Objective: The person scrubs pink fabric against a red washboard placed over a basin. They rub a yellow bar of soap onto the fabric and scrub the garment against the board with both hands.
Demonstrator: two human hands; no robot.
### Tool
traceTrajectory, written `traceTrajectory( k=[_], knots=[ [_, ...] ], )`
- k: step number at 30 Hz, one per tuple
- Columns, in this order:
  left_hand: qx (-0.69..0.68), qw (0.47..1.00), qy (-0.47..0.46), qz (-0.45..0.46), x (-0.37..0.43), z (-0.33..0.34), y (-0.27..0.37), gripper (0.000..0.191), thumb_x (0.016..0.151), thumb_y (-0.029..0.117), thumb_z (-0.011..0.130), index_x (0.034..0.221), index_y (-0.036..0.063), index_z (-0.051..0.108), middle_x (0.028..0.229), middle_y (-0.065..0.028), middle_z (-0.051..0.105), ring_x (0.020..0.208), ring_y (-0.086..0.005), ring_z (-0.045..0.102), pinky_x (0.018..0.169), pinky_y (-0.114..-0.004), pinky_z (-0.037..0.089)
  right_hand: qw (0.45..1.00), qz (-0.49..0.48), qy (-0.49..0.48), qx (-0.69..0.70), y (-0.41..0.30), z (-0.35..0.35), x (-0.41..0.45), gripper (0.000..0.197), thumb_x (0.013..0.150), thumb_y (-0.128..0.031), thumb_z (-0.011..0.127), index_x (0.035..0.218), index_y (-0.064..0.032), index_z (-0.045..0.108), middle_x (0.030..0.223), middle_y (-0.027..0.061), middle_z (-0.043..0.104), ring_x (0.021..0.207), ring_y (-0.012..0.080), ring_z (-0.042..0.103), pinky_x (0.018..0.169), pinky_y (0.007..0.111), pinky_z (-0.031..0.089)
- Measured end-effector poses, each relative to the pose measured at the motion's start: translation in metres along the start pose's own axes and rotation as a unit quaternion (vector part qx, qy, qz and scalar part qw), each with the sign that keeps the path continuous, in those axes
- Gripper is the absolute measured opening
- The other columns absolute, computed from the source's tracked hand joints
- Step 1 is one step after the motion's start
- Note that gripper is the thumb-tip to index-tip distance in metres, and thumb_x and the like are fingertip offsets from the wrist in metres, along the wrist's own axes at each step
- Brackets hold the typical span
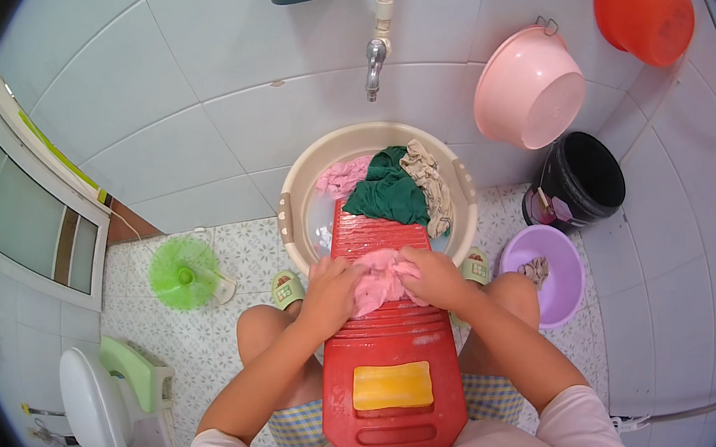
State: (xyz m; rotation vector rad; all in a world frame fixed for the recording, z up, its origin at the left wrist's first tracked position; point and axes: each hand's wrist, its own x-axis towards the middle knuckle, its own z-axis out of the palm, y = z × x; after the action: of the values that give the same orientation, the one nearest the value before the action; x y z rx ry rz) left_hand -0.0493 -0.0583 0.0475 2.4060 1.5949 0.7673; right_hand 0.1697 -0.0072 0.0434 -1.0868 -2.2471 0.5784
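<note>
A wet pink cloth lies bunched on the ridges of a red plastic washboard. My left hand grips its left side, and my right hand grips its right side. The washboard slopes from my lap into a large beige basin. On its near end rests a yellow bar of laundry soap. Inside the basin, a dark green garment drapes over the board's far end, between another pink cloth and a beige patterned cloth. Some water shows at the basin's left.
A metal tap juts from the tiled wall above the basin. To the right stand a purple basin holding a cloth and a black bucket. A green fan and a white toilet are at left. A pink basin hangs on the wall.
</note>
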Motion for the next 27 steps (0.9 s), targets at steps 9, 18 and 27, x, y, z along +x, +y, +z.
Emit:
traceTrajectory(
  k=[9, 18, 27],
  knots=[
    [0.049, 0.998, -0.008, -0.025, -0.003, 0.026, 0.040, 0.018, 0.085, 0.014, 0.053, 0.098, 0.0027, 0.059, 0.087, -0.0127, 0.056, 0.087, -0.0298, 0.053, 0.076, -0.041, 0.041, 0.994, 0.094, -0.032, -0.039, -0.048, 0.011, -0.028, 0.035, 0.083, -0.018, 0.056, 0.117, -0.0096, 0.051, 0.100, 0.0173, 0.063, 0.077, 0.0387, 0.064, 0.067, 0.046, 0.053],
    [0.145, 0.986, -0.062, -0.058, 0.073, 0.071, -0.015, 0.023, 0.081, 0.017, 0.055, 0.098, 0.0030, 0.061, 0.092, -0.0115, 0.059, 0.091, -0.0286, 0.058, 0.073, -0.041, 0.045, 0.974, 0.155, 0.042, -0.160, 0.023, 0.063, 0.045, 0.020, 0.086, -0.022, 0.053, 0.101, -0.0089, 0.048, 0.092, 0.0200, 0.058, 0.068, 0.0417, 0.063, 0.059, 0.051, 0.051],
    [-0.035, 0.989, -0.136, -0.047, 0.036, 0.005, -0.008, 0.030, 0.084, 0.019, 0.058, 0.108, 0.0026, 0.064, 0.099, -0.0152, 0.064, 0.088, -0.0331, 0.063, 0.074, -0.042, 0.051, 0.996, 0.050, 0.003, -0.068, 0.004, 0.010, 0.001, 0.024, 0.085, -0.026, 0.057, 0.103, -0.0112, 0.052, 0.087, 0.0220, 0.060, 0.069, 0.0406, 0.064, 0.061, 0.050, 0.051]
  ],
)
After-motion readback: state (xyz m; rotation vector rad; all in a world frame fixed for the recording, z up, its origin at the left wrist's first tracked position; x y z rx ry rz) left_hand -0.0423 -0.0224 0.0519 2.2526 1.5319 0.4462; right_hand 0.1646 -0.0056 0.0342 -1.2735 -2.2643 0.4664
